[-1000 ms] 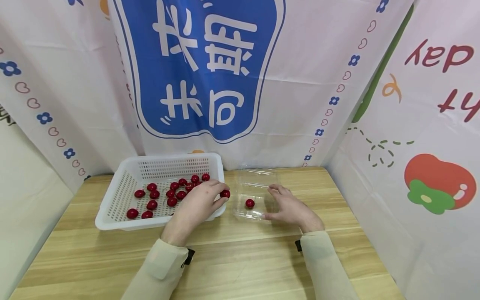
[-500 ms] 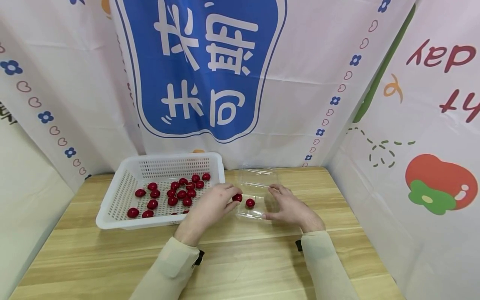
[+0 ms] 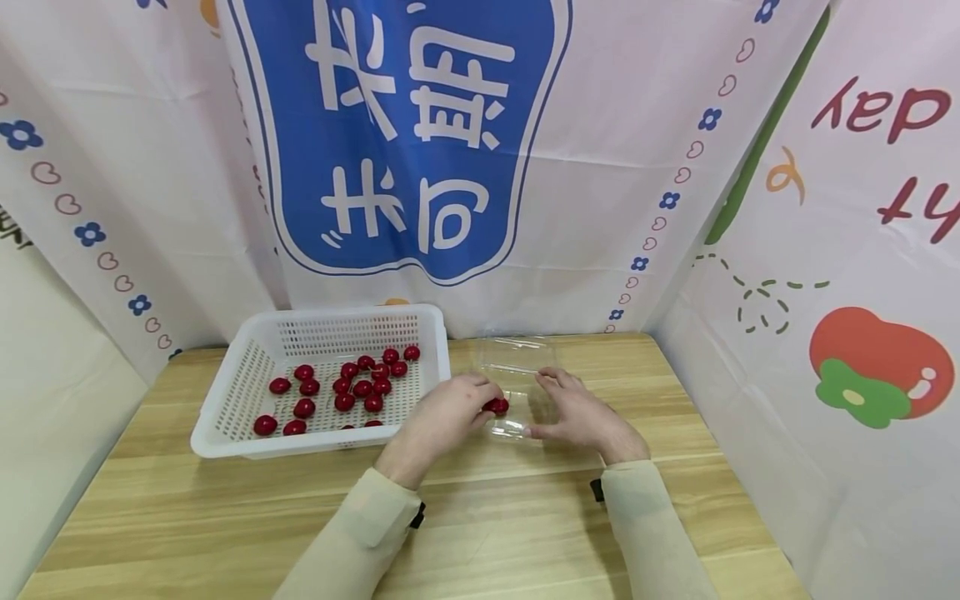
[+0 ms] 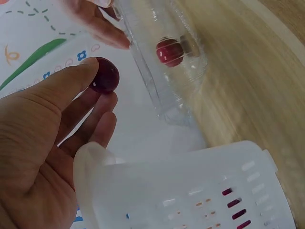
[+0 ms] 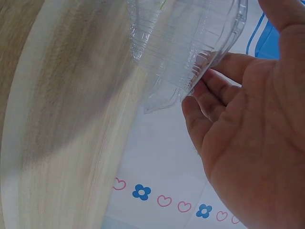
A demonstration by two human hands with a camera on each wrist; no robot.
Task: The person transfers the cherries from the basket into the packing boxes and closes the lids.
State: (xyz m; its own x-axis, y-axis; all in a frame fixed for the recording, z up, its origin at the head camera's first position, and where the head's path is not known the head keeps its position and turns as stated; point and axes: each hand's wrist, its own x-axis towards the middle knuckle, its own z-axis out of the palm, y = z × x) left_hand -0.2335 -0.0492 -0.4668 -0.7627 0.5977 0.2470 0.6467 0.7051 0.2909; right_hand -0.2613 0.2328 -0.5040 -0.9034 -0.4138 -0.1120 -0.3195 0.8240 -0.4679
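Between thumb and fingertips, my left hand (image 3: 442,417) pinches a dark red cherry (image 4: 106,75), held over the left side of a clear plastic clamshell box (image 3: 517,367). Inside the box lies another cherry (image 4: 170,51); in the head view the two overlap. The box's lid stands opened toward the back. My right hand (image 3: 585,417) holds the box at its right side, thumb near the front corner and fingers at the rim, as the right wrist view shows [no cherry in that hand].
Left of the box stands a white perforated basket (image 3: 217,417) with several cherries (image 3: 303,408) in it. Both containers sit on a wooden table (image 3: 495,533). A printed cloth (image 3: 600,208) hangs right behind the table's back edge, and another covers the right side.
My left hand has moved right with its cherry, from the basket's right rim to over the clamshell box. My right hand has stayed at the box.
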